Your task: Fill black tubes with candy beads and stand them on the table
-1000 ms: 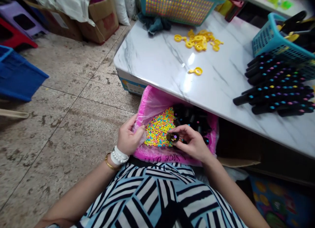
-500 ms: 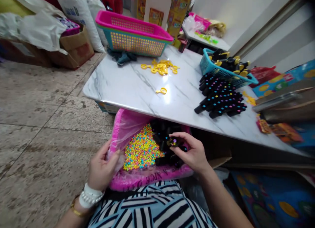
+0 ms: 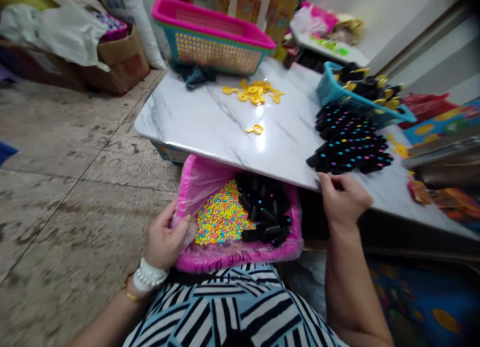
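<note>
My left hand (image 3: 165,237) grips the left rim of a pink basket (image 3: 240,259) lined with clear plastic, which sits at my lap against the table edge. Inside, small multicoloured beads (image 3: 223,214) fill the left part and black tubes (image 3: 266,214) lie jumbled on the right. My right hand (image 3: 345,199) is at the front edge of the table, its fingers curled closed; whatever they hold, if anything, is hidden. Just beyond it, a block of black tubes (image 3: 350,142) lies in rows on the table, coloured dots at their ends.
On the marble-patterned table (image 3: 187,114) lie a pile of yellow ring-ended pieces (image 3: 257,92) and a single yellow piece (image 3: 256,130). A blue basket (image 3: 367,104) of black and yellow pieces stands at the right. Stacked pink and green baskets (image 3: 213,44) stand at the back.
My right hand has left the pink basket, where it held a black piece with coloured beads, and moved right and up to the table edge. My left hand keeps its grip.
</note>
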`<state>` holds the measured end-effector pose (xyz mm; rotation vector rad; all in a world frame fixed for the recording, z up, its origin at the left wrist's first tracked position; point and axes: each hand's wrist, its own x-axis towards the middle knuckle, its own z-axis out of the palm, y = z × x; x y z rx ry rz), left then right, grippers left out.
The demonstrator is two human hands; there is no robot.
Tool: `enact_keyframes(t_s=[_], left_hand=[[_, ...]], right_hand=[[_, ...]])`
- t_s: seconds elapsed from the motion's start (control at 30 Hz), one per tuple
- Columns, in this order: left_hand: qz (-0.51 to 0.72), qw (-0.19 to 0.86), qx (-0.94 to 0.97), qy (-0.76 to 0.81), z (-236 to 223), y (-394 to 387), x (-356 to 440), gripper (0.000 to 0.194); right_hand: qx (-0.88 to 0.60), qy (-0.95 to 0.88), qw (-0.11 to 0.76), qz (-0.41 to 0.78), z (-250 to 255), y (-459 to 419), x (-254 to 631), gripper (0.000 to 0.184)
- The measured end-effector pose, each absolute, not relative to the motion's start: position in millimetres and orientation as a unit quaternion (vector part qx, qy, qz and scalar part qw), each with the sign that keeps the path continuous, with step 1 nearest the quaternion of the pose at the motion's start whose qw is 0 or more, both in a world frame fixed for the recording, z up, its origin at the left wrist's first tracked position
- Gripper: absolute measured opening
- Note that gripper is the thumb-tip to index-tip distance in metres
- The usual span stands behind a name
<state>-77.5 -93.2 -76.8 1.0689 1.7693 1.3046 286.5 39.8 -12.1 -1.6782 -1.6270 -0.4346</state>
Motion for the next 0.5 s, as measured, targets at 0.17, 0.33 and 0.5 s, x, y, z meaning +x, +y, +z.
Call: enact_keyframes(t_s=[0.17,0.33,0.5], left_hand=[[0.497,0.319,0.443,0.674,-78.2,-94.1,-74.4,0.054],[0.502,0.314,0.453,0.667,-78.3,-95.6,-71.0,0.049],[0.508,0.308,0.450,0.667,-80.1,-97.3,-70.8,0.047]], right_hand=[[-0.423,-0.867,0.256,0.061,-23.3,-9.1,234.0,0.016],[-0.438,-0.896,0.066,-0.038,-50.9,-7.6,193.1,0.033],[-0.429,-0.898,-0.066,-0.076,-65.1,7.7,161.1,0.018]])
